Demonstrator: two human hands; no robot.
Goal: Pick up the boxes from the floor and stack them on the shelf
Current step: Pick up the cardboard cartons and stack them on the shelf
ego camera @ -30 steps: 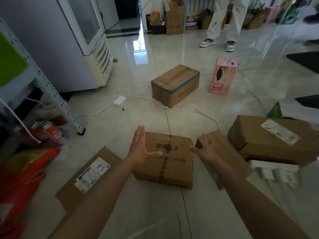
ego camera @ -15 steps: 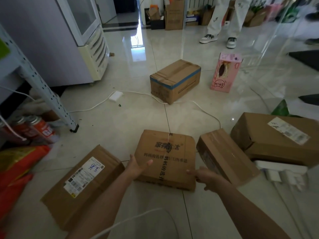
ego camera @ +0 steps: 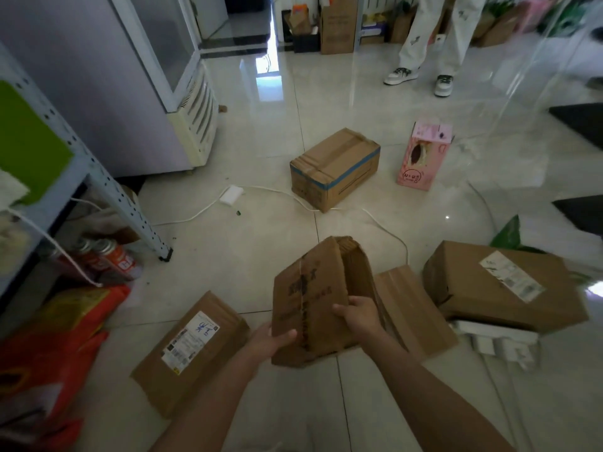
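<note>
Lower centre: box (ego camera: 310, 298) is now tipping up off the floor (ego camera: 261, 262) (it was lying flat a moment ago) | left hand (ego camera: 267, 342) and right hand (ego camera: 360, 316) are clamping their fingers round its near edges | carrying to the shelf (ego camera: 109, 190) at frame left is coming next.

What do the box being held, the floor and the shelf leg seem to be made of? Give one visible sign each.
Held box: brown cardboard, matt; creased, bent flaps. Floor: probably glazed tile, glossy; reflections and grout lines. Shelf leg: likely painted metal, pale; rows of punched holes.
</note>
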